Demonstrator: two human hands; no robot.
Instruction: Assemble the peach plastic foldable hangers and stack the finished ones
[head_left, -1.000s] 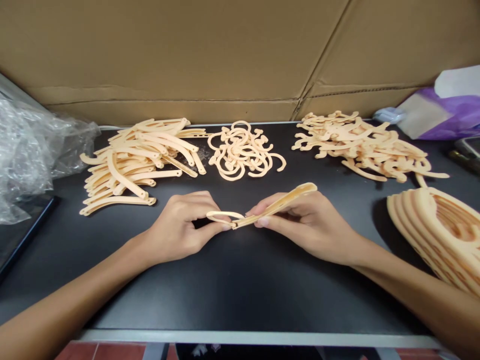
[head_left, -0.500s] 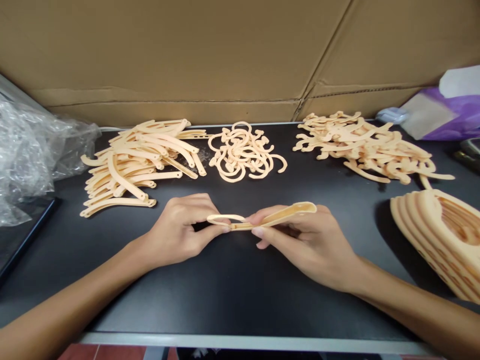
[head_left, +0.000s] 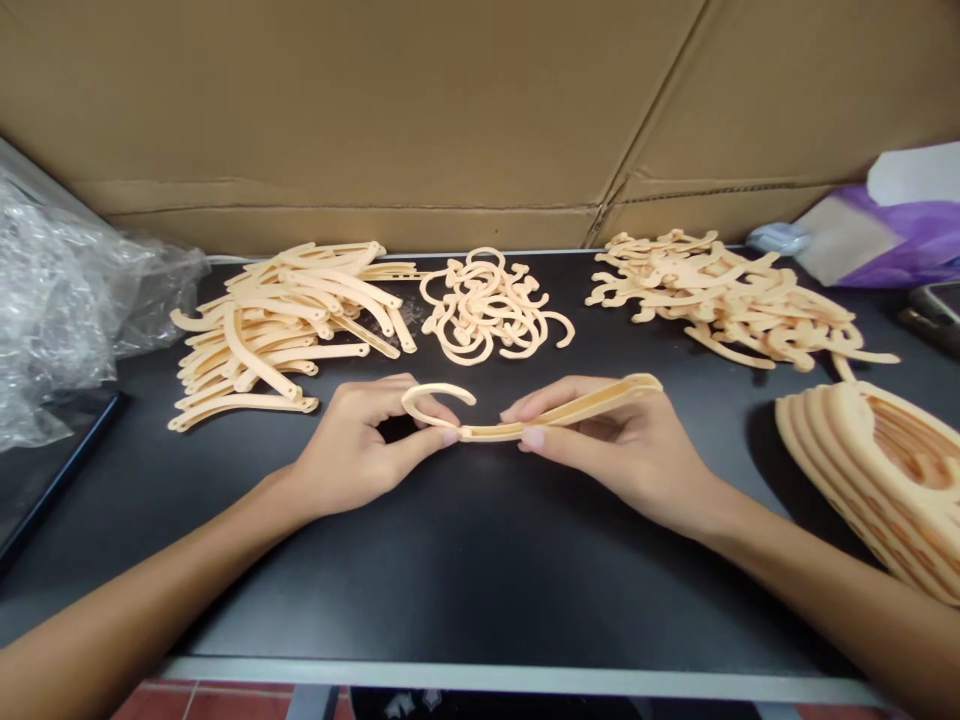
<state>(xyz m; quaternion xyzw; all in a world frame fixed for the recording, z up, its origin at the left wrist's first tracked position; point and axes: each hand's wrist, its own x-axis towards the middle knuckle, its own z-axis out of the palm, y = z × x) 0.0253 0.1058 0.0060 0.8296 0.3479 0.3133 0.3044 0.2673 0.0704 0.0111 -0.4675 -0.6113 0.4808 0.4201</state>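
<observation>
My left hand pinches a peach plastic hook at its base, over the middle of the black table. My right hand grips a long curved peach plastic arm, fingers closed round it. The hook's stem meets the near end of the arm between my two thumbs. Both pieces are held just above the table.
At the back lie a pile of curved arms on the left, a heap of hooks in the middle and a pile of shaped pieces on the right. A stack of assembled hangers sits at right. Crumpled clear plastic lies left, cardboard behind.
The hook has swung up from lying flat to standing more upright, and both hands with the joined pieces have shifted slightly away from me.
</observation>
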